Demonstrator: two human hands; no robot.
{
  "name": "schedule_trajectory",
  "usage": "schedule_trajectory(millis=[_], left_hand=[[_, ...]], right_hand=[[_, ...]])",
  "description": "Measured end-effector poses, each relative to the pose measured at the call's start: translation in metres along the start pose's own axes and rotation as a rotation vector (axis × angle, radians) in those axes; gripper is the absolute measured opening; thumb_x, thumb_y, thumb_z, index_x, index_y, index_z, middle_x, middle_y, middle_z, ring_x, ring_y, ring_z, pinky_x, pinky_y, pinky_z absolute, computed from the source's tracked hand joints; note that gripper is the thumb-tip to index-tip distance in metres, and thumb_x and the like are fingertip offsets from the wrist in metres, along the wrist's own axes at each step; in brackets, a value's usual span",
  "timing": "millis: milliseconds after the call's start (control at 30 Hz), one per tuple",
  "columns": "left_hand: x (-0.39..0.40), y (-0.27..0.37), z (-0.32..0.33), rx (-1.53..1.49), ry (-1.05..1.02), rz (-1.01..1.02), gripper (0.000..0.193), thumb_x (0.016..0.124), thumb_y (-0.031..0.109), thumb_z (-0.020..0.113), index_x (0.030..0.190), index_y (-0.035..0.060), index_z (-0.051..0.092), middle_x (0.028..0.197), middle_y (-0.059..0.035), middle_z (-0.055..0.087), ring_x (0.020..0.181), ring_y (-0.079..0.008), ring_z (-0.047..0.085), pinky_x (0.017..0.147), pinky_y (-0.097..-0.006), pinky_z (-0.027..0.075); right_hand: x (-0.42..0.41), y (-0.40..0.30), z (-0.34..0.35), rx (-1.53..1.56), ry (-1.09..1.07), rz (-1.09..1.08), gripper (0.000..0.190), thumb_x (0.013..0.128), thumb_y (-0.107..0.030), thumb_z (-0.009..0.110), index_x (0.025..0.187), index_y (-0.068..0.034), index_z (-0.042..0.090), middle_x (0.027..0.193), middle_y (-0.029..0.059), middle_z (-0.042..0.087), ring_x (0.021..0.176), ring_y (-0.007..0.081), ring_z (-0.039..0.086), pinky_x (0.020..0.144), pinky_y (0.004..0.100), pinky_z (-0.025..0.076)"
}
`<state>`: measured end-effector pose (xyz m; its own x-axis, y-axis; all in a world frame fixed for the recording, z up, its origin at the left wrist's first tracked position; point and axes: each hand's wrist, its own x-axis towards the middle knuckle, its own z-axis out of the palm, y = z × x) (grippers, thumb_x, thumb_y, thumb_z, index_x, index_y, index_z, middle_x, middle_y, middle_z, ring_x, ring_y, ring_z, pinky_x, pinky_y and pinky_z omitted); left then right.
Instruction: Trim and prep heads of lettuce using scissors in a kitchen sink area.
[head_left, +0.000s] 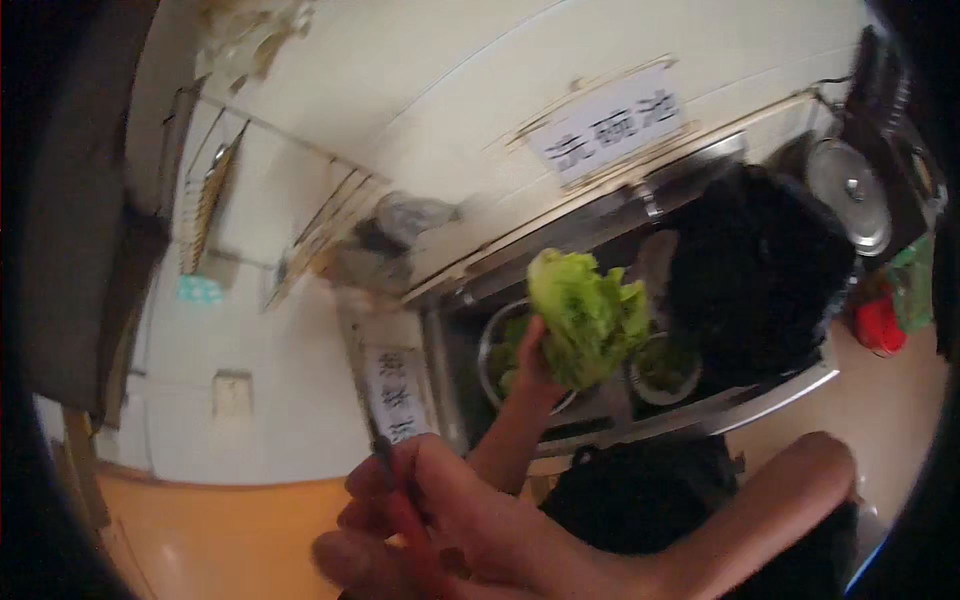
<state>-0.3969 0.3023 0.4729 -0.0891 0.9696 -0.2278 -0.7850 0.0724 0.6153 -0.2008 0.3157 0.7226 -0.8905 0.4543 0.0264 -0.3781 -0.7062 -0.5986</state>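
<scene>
A head of green leafy lettuce (589, 319) is held up over the stainless-steel sink by my left hand (541, 367), whose thumb presses near its pale base. Closer to the camera, my right hand (427, 510) is closed around a red handle (409, 517) with a dark, narrow tip; blur hides what kind of tool it is. Behind the lettuce, a round metal-rimmed bowl (489, 360) in the sink contains green leaves. A smaller pale bowl (664, 401) to its right also has greens in it.
A bulky black thing (757, 262) covers the sink's right part. Beyond it lie a round metal lid (847, 187), a red container (879, 322) and a green bag (911, 281). Wire racks (322, 210) hang on the left wall. Paper signs (611, 124) with writing are on the walls.
</scene>
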Motion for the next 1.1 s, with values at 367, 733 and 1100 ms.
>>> schedule_trajectory(millis=[367,733,1100], left_hand=[[0.021,0.008,-0.004,-0.374,-0.330,0.015,0.094,0.079,0.068,0.076,0.150,0.0116,0.050,0.141,-0.0115,0.057,0.127,-0.0332,0.057,0.111,-0.0545,0.045],[0.045,-0.004,-0.045,-0.391,-0.302,0.004,0.093,0.081,0.058,0.077,0.157,0.0175,0.041,0.140,-0.0129,0.051,0.125,-0.0306,0.053,0.108,-0.0466,0.046],[0.046,-0.016,-0.028,-0.412,-0.198,-0.063,0.084,0.091,0.055,0.065,0.157,0.0081,0.040,0.156,-0.0243,0.041,0.139,-0.0435,0.048,0.109,-0.0541,0.051]], right_hand=[[0.034,0.040,0.075,0.031,-0.188,-0.078,0.050,0.101,-0.035,0.066,0.121,0.007,0.049,0.104,0.0238,0.067,0.100,0.0327,0.066,0.089,0.0446,0.053],[-0.004,0.066,-0.119,-0.340,-0.141,-0.045,0.032,0.091,-0.012,0.081,0.113,-0.006,0.059,0.088,-0.0010,0.060,0.078,0.0077,0.056,0.070,0.0282,0.050],[-0.014,0.062,-0.230,-0.326,0.671,-0.158,0.014,0.093,-0.002,0.073,0.097,-0.005,0.060,0.091,0.0015,0.066,0.081,0.0092,0.064,0.074,0.0266,0.053]])
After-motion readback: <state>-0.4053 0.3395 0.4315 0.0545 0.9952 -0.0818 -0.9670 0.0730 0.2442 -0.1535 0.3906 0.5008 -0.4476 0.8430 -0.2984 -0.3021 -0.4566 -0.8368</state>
